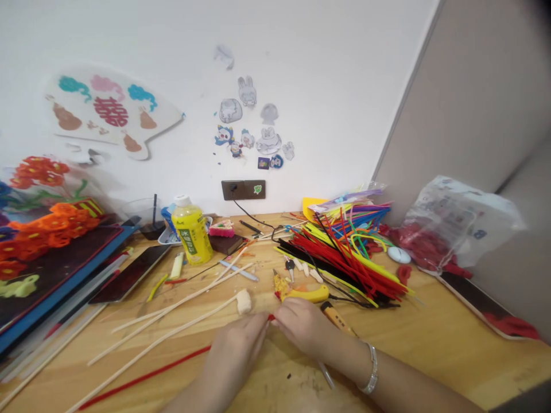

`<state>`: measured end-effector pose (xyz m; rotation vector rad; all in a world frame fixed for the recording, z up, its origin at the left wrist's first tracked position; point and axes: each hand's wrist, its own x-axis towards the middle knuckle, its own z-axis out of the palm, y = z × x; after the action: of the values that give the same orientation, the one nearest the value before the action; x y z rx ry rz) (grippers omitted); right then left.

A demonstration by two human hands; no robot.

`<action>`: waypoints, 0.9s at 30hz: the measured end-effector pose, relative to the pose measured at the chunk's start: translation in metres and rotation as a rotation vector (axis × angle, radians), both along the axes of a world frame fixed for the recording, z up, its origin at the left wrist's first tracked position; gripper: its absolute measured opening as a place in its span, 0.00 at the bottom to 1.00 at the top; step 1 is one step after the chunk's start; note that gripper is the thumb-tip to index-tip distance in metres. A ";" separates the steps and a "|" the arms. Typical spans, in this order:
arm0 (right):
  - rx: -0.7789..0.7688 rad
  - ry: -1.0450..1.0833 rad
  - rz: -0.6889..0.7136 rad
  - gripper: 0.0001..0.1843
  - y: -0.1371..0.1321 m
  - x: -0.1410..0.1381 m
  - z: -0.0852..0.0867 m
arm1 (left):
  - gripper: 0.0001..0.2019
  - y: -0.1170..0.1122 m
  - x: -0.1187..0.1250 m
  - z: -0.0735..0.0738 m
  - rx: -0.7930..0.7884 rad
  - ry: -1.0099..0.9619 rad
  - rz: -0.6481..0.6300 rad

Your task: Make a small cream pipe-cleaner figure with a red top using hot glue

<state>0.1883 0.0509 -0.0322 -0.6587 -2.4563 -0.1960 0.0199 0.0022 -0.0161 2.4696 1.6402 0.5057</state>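
Close together over the front of the table, my left hand (239, 347) and my right hand (303, 324) pinch a red pipe cleaner (148, 376). A small red bit of it shows between the fingertips, and its long tail runs out under my left hand to the lower left. The shape of the pinched end is mostly hidden by the fingers. Beyond my left hand lies a cream pipe cleaner with a thick coiled end (244, 301). A yellow glue gun (305, 294) lies just past my right hand, and a yellow-orange tool (338, 318) is partly covered by my right wrist.
A heap of coloured pipe cleaners (344, 261) covers the back right, near a plastic bag (465, 223) of red pieces. A yellow drink bottle (191, 232) stands back left. Left are a phone-like dark slab (131, 274) and orange pipe-cleaner flowers (55, 229). Long cream strips (172, 304) lie between.
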 end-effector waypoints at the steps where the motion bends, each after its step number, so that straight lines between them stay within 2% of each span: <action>1: -0.003 0.003 -0.003 0.24 0.000 0.000 0.000 | 0.11 0.000 0.000 -0.001 -0.001 0.000 -0.005; 9: -0.098 -0.012 -0.016 0.18 -0.002 -0.001 0.003 | 0.10 0.001 -0.002 -0.001 0.047 0.035 -0.035; 14: -0.277 -0.050 0.038 0.11 -0.002 0.003 0.013 | 0.06 0.004 -0.008 0.000 0.218 0.140 -0.094; 17: -0.288 -0.073 0.049 0.09 0.000 0.005 0.017 | 0.07 0.006 -0.009 0.002 0.299 0.203 -0.151; 22: -0.276 -0.070 0.100 0.10 -0.003 0.005 0.024 | 0.12 0.003 -0.007 0.006 0.437 0.140 -0.227; 27: -0.374 0.023 0.084 0.10 -0.011 0.005 0.028 | 0.15 -0.001 -0.007 0.012 0.554 0.081 -0.269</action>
<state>0.1931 0.0402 -0.0044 -0.7040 -2.5137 0.3094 0.0129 0.0014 -0.0040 3.0744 1.2856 0.9338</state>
